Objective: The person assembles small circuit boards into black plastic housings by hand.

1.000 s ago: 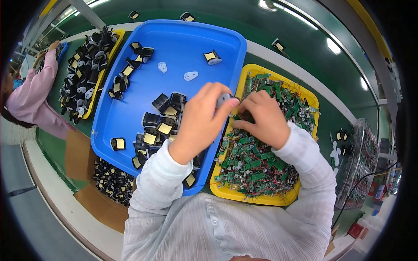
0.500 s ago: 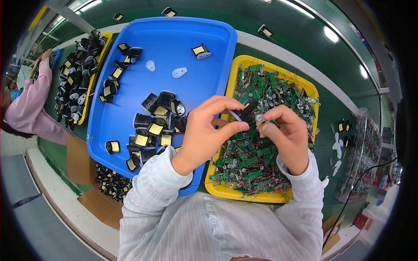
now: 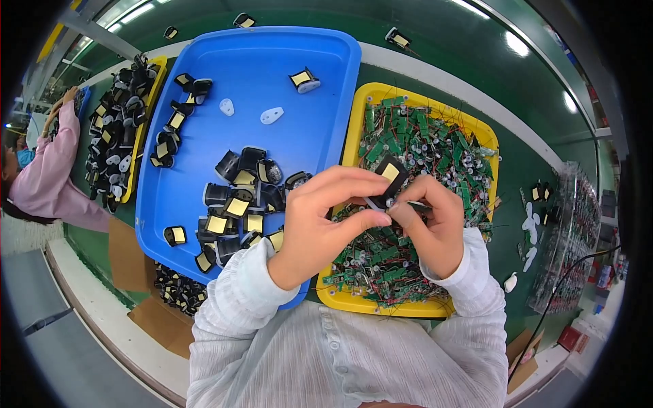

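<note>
Over the left edge of the yellow tray [image 3: 351,146], my left hand [image 3: 326,221] grips a small black plastic housing [image 3: 394,171] with a pale yellow pad on its face. The housing is tilted, its pad turned up. My right hand [image 3: 435,221] pinches at the housing's lower end, its thumb and forefinger closed; the small part between them is mostly hidden. Beneath both hands, the yellow tray is heaped with green circuit boards [image 3: 388,146] with thin red and black wires and small round whitish pieces.
Left of it, a blue tray [image 3: 272,61] holds several black housings [image 3: 238,204] and two loose grey covers [image 3: 272,115]. Farther left is another yellow tray [image 3: 144,129] of housings, near a person in a pink sleeve [image 3: 58,160]. A cardboard box [image 3: 160,323] stands below; clear stacked trays [image 3: 568,238] at right.
The housing has turned so its yellow pad now shows. My right fingers have come down and closer, against the housing's lower end. The whole view has shifted slightly.
</note>
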`<state>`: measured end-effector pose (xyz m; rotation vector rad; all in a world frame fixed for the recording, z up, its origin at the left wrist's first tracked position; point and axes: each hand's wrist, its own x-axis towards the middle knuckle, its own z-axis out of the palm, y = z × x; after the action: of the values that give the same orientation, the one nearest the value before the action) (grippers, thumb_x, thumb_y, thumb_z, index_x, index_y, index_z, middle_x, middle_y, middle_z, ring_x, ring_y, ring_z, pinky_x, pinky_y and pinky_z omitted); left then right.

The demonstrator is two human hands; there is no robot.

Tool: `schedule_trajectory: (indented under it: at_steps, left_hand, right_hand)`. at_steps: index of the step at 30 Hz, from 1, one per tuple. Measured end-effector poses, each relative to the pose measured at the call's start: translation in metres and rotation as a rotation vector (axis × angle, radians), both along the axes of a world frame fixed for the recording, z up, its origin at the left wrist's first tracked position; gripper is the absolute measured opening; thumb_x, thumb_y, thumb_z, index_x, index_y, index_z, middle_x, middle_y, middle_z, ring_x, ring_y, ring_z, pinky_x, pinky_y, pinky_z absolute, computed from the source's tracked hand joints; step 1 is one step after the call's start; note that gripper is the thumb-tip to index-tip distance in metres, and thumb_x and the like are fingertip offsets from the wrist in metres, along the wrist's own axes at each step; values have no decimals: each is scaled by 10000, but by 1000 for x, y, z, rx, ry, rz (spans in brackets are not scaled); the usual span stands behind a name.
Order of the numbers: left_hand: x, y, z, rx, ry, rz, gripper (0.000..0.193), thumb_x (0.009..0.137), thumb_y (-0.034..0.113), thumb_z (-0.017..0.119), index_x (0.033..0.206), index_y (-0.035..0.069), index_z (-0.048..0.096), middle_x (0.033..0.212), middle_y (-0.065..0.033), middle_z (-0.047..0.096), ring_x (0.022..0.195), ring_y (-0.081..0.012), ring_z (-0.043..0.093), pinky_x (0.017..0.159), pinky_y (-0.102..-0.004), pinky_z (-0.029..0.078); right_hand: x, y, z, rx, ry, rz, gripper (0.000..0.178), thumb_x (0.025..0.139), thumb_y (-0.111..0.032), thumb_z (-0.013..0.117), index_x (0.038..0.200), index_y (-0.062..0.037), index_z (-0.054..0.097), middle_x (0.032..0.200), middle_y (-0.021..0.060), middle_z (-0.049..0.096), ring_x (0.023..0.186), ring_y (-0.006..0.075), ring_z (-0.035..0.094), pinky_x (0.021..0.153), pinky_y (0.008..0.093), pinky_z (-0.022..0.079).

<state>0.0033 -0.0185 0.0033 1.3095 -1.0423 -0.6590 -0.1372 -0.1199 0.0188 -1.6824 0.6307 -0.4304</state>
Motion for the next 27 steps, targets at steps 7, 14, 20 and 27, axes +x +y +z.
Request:
schedule_trajectory:
  at_steps: [7,14,20,27]
  left_hand:
    - [-1,1,-3,5,20,6,254,636,47,755,869,13,660,931,-99,618,814,-159,613,673,-252,513]
    - [-1,4,-3,-22,-10,12,285,602,14,764,865,4,655,925,-107,615,822,-165,605,698,-267,504]
    - [1,2,0,-132,-426,158,274,547,83,772,802,60,673,862,-39,636,784,-216,589,686,-298,483]
    - [-1,2,3,-186,-580,171,289,532,97,788,797,55,681,842,-49,649,785,-221,585,727,-326,485]
  right_hand:
    - [3,-4,-1,-383,-171,29,54,712,5,614,746,-16,578,671,62,513,536,147,473,473,245,363]
    - [3,-3,-1,-449,-129,40,67,687,10,620,724,-21,573,661,67,505,533,173,463,479,276,357]
    - [5,-2,-2,-607,-108,-3,85,650,-3,637,680,-35,564,597,58,491,517,210,441,488,308,343]
    - [2,-6,2,-554,-80,40,72,648,-2,629,677,-31,570,601,57,512,526,207,454,483,300,350]
